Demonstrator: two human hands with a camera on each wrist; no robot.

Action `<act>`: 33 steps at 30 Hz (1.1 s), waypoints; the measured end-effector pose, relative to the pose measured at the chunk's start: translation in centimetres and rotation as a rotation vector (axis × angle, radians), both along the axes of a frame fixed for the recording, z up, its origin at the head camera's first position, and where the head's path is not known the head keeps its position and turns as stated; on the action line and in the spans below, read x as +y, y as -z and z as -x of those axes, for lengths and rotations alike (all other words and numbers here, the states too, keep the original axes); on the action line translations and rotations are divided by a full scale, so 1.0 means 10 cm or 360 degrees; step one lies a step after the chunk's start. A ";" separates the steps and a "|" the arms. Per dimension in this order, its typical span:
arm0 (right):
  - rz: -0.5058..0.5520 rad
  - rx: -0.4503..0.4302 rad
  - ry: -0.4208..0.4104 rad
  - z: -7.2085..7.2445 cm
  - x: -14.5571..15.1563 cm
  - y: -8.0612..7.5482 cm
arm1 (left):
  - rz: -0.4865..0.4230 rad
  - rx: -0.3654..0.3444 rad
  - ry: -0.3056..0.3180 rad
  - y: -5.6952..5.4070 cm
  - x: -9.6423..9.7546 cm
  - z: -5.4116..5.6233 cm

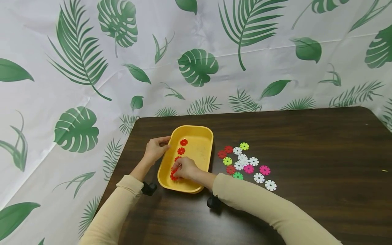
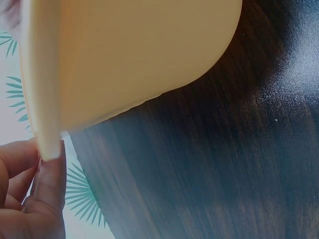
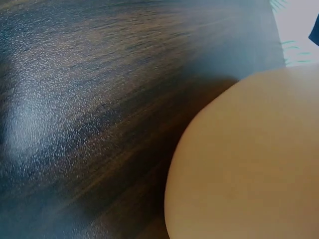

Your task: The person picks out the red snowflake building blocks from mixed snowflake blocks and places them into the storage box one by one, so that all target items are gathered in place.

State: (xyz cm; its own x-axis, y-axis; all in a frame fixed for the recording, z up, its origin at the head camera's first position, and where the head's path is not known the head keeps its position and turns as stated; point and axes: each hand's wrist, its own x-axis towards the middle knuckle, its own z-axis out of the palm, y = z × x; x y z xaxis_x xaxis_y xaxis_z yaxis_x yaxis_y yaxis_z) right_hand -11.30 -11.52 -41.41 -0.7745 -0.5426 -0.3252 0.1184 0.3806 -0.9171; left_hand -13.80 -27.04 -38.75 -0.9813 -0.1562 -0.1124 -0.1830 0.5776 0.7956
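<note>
A yellow tray [image 1: 199, 136] stands on the table with a row of red notched plastic discs [image 1: 181, 151] along its left side. At the tray's left rim my left hand [image 1: 155, 148] pinches the edge; the left wrist view shows thumb and fingers [image 2: 50, 184] on either side of it. My right hand [image 1: 186, 168] reaches inside, its curled fingertips on a red disc [image 1: 173, 176] at the near-left end of the row. That hand partly covers the neighbouring discs. In the right wrist view only the tray's outer wall [image 3: 239, 164] shows, without the hand.
To the right of the tray, loose discs lie scattered: several white [image 1: 258, 178], a few red [image 1: 228, 149], pink [image 1: 264, 170], yellow [image 1: 244, 146] and one green [image 1: 238, 176]. The dark wooden table [image 1: 321, 153] reaches a leaf-printed curtain [image 1: 202, 98] at the back.
</note>
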 end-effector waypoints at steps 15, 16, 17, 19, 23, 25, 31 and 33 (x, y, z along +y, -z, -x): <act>-0.0214 0.0323 -0.0096 -0.06 -0.13 0.07 | 0.0008 0.0013 -0.0005 0.01 -0.01 0.00; -0.0237 0.0366 -0.0107 -0.06 -0.14 0.07 | 0.0006 0.0016 -0.0007 0.01 0.00 0.00; -0.0264 0.0407 -0.0115 -0.06 -0.14 0.07 | 0.0005 0.0016 -0.0008 0.01 0.00 0.00; -0.0309 0.0463 -0.0128 -0.06 -0.16 0.08 | 0.0003 0.0013 -0.0008 0.01 0.00 0.00; -0.0374 0.0479 -0.0134 -0.06 -0.18 0.09 | -0.0002 0.0002 -0.0012 0.01 0.01 0.00; -0.0394 0.0472 -0.0130 -0.05 -0.18 0.10 | -0.0008 0.0004 -0.0015 0.01 0.01 0.00; -0.0434 0.0489 -0.0147 -0.06 -0.19 0.11 | -0.0008 -0.0004 -0.0023 0.00 0.01 0.00; -0.0442 0.0500 -0.0155 -0.06 -0.20 0.11 | -0.0008 -0.0009 -0.0026 0.00 0.00 0.00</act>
